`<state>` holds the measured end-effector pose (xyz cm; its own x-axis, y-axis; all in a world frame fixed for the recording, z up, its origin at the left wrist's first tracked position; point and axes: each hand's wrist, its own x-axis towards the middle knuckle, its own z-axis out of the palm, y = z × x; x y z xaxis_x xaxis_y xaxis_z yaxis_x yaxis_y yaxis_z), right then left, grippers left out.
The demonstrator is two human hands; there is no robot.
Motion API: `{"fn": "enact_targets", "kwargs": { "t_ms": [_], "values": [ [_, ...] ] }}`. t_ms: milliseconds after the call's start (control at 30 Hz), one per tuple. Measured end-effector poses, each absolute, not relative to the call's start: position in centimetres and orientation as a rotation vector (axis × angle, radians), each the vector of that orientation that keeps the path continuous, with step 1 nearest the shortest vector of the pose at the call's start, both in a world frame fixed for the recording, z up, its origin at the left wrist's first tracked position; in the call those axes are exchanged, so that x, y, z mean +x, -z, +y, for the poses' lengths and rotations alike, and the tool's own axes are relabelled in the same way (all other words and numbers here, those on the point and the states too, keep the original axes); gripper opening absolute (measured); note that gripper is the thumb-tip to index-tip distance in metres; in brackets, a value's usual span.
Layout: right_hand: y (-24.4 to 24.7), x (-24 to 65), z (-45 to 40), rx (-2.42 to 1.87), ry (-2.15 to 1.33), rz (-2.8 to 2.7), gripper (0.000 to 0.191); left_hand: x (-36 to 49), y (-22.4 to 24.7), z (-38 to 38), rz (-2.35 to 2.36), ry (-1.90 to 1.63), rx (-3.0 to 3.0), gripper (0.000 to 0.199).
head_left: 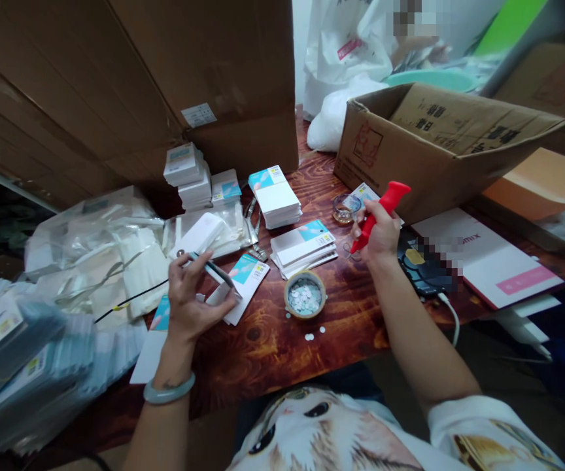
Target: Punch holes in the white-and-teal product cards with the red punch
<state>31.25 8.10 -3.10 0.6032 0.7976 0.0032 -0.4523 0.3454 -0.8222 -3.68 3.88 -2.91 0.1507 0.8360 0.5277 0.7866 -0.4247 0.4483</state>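
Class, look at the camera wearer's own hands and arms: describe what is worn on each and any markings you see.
The left hand is ungloved, with a smooth, pale grey-green bangle and a small dark marking at the wrist. The right hand is ungloved too, its wrist unadorned; a short white sleeve with gold-toned print covers the upper arm.

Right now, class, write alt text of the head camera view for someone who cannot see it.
A right hand grips a red tool and a left hand holds cards over a wooden table, with a bowl of small discs, card stacks and an open cardboard box around them.
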Motion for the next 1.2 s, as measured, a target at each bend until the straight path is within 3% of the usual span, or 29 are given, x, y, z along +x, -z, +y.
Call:
{"fn": "enact_targets", "kwargs": {
  "t_ms": [300, 533, 700, 867, 967, 1033, 1100, 1200],
  "values": [
    [3.2, 31.3, 8.0, -0.913, -0.859, -0.461, 0.034, -3.6, 3.6, 3.3, 1.488, -1.195, 2.04, 0.067],
    [3.4, 31.2, 8.0, -0.928, -0.846, -0.485, 0.036, -2.7, 4.8, 3.4, 1.448, -1.282, 1.936, 0.082],
    [3.4, 31.3, 8.0, -0.915, -0.854, -0.474, 0.032, -2.7, 5.1, 3.1, 1.433, -1.397, 2.064, 0.054],
    [3.1, 31.0, 7.8, -0.905, -0.869, -0.475, 0.032, -3.4, 6.4, 3.3, 1.404, -1.359, 2.046, 0.085],
    [2.9, 30.8, 7.6, -0.903, -0.88, -0.492, 0.035, -2.5, 5.4, 3.1, 1.426, -1.348, 2.118, 0.081],
    [2.8, 30.7, 7.5, -0.902, -0.884, -0.513, 0.038, -0.8, 3.3, 2.6, 1.438, -1.19, 2.316, 0.063],
    [2.7, 30.5, 7.4, -0.899, -0.886, -0.527, 0.04, 1.8, 0.8, 2.0, 1.403, -0.751, 2.522, 0.051],
    [2.7, 30.2, 7.3, -0.9, -0.887, -0.534, 0.04, 5.9, -1.6, 1.3, 1.249, -0.1, 2.687, 0.06]
  ]
}}
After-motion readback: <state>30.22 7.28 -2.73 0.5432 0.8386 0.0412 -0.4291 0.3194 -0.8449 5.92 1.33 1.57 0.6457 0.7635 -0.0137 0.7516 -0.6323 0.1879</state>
